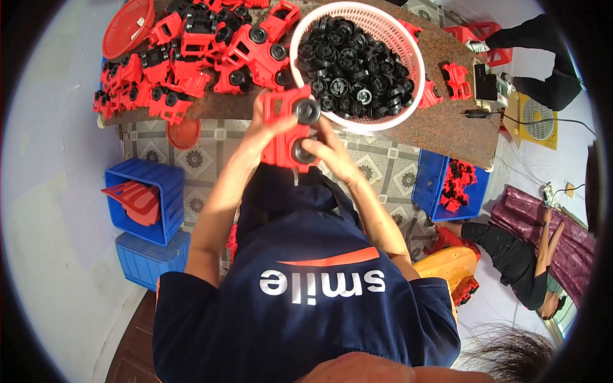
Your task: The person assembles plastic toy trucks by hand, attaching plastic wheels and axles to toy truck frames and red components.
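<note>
A red plastic toy car (274, 155) with black wheels is held up in front of me, by the table's near edge. My left hand (263, 129) grips its left side, slightly smeared by motion. On the other side, my right hand (333, 155) is closed around the wheel side, its thumb against the lower black wheel (302, 151). The upper wheel (307, 112) sits on the same side of the car. Just beyond my hands, a pink plastic basket (418, 80) holds many loose black wheels (348, 60). To its left lies a heap of red toy cars (191, 48).
The brown table (463, 127) also carries a few red cars at the right and a red basket (121, 38) at the far left. Blue crates (169, 191) stand on the floor at left, another blue crate (424, 182) at right. Other people (511, 255) are at the right.
</note>
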